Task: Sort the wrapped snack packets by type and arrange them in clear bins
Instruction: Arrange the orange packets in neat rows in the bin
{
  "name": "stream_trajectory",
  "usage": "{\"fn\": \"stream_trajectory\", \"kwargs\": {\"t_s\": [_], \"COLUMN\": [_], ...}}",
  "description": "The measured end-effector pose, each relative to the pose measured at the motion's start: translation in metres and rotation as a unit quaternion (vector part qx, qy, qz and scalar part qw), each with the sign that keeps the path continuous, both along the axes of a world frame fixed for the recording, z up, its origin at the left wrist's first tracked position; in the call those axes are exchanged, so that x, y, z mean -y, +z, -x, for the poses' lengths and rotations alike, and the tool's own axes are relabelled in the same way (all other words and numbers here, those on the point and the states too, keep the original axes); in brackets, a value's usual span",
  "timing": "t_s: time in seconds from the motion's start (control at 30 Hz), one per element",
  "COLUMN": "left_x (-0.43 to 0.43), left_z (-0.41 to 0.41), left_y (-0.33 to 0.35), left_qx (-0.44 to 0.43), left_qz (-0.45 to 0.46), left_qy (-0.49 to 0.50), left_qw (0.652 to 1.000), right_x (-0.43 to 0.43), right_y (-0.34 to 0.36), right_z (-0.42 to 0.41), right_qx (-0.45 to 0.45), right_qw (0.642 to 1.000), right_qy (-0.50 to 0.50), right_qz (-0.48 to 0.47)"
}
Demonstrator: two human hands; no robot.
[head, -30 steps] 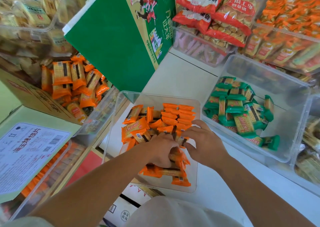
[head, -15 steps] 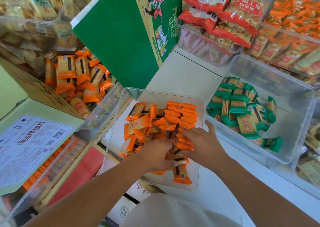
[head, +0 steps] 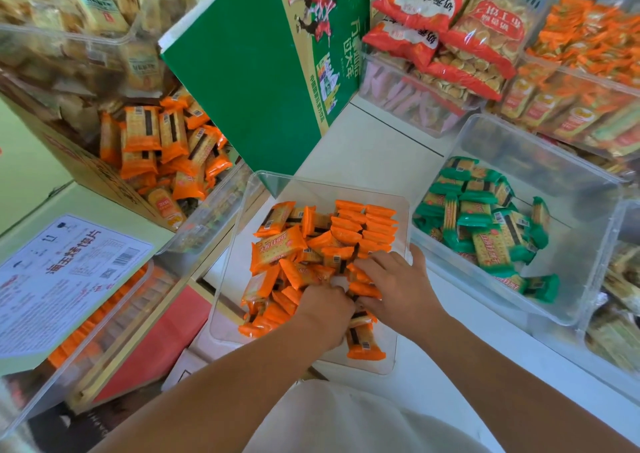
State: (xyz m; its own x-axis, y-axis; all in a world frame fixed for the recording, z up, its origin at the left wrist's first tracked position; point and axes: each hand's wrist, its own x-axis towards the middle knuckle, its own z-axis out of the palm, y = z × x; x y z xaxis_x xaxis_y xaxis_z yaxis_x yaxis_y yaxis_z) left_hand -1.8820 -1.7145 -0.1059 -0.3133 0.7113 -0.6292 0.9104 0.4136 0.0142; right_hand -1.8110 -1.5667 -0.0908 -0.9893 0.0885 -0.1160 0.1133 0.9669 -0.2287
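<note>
A clear bin (head: 313, 185) in the middle holds orange snack packets (head: 346, 231), a neat row standing at its far right and loose ones on the left. My left hand (head: 325, 310) is in the bin's near part, its fingers curled down into the orange packets. Beside it, my right hand (head: 398, 286) lies over the packets with its fingers stretched leftwards and its thumb near the bin's right wall. A second clear bin (head: 554, 162) to the right holds green snack packets (head: 485, 224).
A green carton (head: 249, 72) leans behind the middle bin. A cardboard box of orange packets (head: 162, 148) stands at the left, above a labelled box (head: 65, 276). Red bags (head: 450, 27) and further filled bins line the back and right. Bare white shelf lies between the bins.
Both hands have shifted a little along the orange packets in the middle bin, and the right thumb now sits at the bin's right wall. The camera has tilted slightly.
</note>
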Motion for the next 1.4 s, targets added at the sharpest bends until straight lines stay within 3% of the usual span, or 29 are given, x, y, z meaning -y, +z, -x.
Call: {"fn": "stream_trajectory", "kwargs": {"t_s": [0.13,0.33,0.4,0.5,0.63,0.77,0.83,0.9,0.97,1.07,1.27,1.33,1.4], "left_x": [0.002,0.054,0.053,0.046,0.038,0.043,0.047,0.043,0.035,0.029,0.043,0.048,0.048], "left_z": [0.003,0.021,0.019,0.010,-0.001,-0.008,-0.010,-0.009,-0.006,-0.004,-0.001,0.006,0.010], "left_y": [0.011,0.003,0.002,-0.003,-0.006,-0.005,0.000,0.008,0.013,0.016,0.010,0.009,0.012], "left_qx": [0.037,0.154,0.164,0.140,0.140,0.099,0.137,0.177,0.180,0.205,0.273,0.276,0.283], "left_qz": [-0.026,-0.197,-0.222,-0.256,-0.307,-0.270,-0.278,-0.218,-0.147,-0.126,-0.166,-0.218,-0.277], "left_qy": [0.021,0.134,0.161,0.230,0.260,0.144,0.094,0.070,0.060,0.047,0.163,0.246,0.339], "left_qw": [0.999,0.959,0.948,0.928,0.905,0.947,0.946,0.957,0.971,0.969,0.933,0.903,0.853], "right_x": [-0.004,-0.006,-0.006,-0.008,-0.004,-0.004,0.000,0.004,0.007,0.008,0.011,0.010,0.008], "right_y": [0.001,0.007,0.014,0.024,0.021,0.001,-0.003,-0.005,-0.005,-0.008,0.004,0.011,0.011], "right_z": [-0.008,0.006,0.007,-0.006,-0.025,-0.030,-0.031,-0.031,-0.032,-0.035,-0.040,-0.039,-0.039], "right_qx": [0.019,0.124,0.097,-0.022,0.036,-0.009,-0.034,-0.044,-0.030,-0.012,0.044,0.075,0.100], "right_qw": [1.000,0.991,0.989,0.976,0.983,0.992,0.995,0.997,0.997,0.995,0.986,0.979,0.982], "right_qy": [-0.007,0.013,-0.014,-0.090,-0.054,-0.011,0.010,0.013,0.005,0.020,0.037,0.027,0.029], "right_qz": [-0.003,0.046,0.111,0.199,0.173,0.125,0.096,0.069,0.072,0.094,0.157,0.188,0.160]}}
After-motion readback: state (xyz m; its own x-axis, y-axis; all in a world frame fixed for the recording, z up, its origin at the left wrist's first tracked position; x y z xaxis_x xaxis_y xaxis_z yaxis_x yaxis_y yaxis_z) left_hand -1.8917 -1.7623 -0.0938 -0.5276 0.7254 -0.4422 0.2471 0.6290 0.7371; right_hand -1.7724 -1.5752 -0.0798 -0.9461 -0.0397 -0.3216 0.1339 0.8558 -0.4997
